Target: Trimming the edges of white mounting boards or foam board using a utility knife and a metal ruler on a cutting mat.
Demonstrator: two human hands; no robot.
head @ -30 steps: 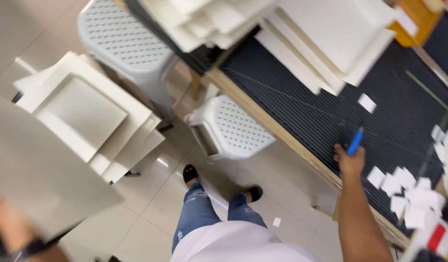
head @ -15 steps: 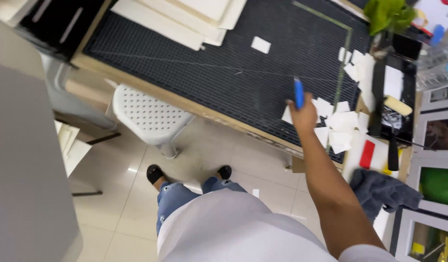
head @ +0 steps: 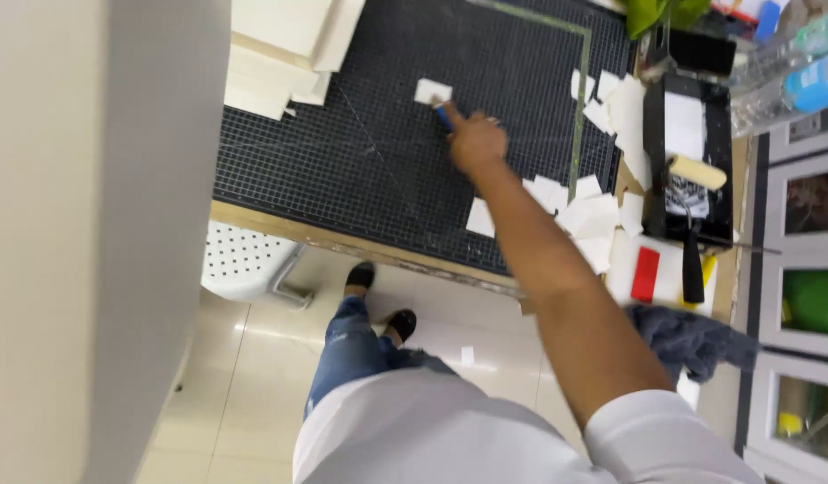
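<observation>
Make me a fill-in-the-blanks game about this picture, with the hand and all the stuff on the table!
1. The right hand holds a pen coloured ____.
2. The pen tip touches a small ____ card.
3. The cutting mat under it is ____ with a grid.
4. The paint roller rests in a black ____.

Missing words: blue; white; black; tray

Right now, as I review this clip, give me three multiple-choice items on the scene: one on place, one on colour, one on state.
1. Where does the small white card by the right hand lie?
A. on the black grid mat
B. on the floor
C. in the paint tray

2. What colour is the tool in that hand?
A. red
B. blue
C. green

3. How is the right arm?
A. folded
B. hanging down
C. stretched out over the table

Answers: 1 A, the card rests on the mat; 2 B, a blue tip shows past the fingers; 3 C, the arm reaches forward.
</observation>
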